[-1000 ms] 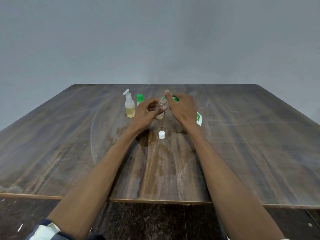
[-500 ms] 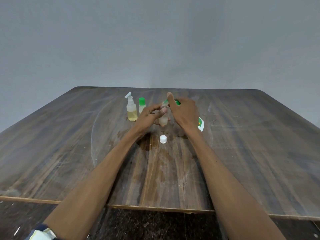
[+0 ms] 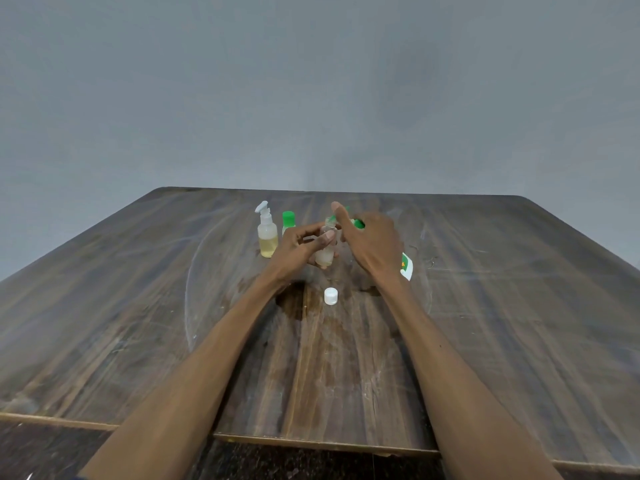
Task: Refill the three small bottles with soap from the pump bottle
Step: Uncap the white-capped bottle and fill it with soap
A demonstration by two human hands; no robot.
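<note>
The left hand (image 3: 298,245) grasps a small clear plastic bottle (image 3: 325,249) upright above the wooden surface (image 3: 138,306). At its two o'clock, the right hand (image 3: 372,242) pinches a green-capped bottle (image 3: 356,223), tilted toward its open neck.

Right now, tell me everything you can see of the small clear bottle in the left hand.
The small clear bottle looks like see-through plastic, with a narrow neck and no cap visible on it. A pale, cloudy liquid sits in its lower part. It is held roughly upright above the table, between the pump bottle and the right hand. The left hand grips its body; the right hand is at its neck.
</note>
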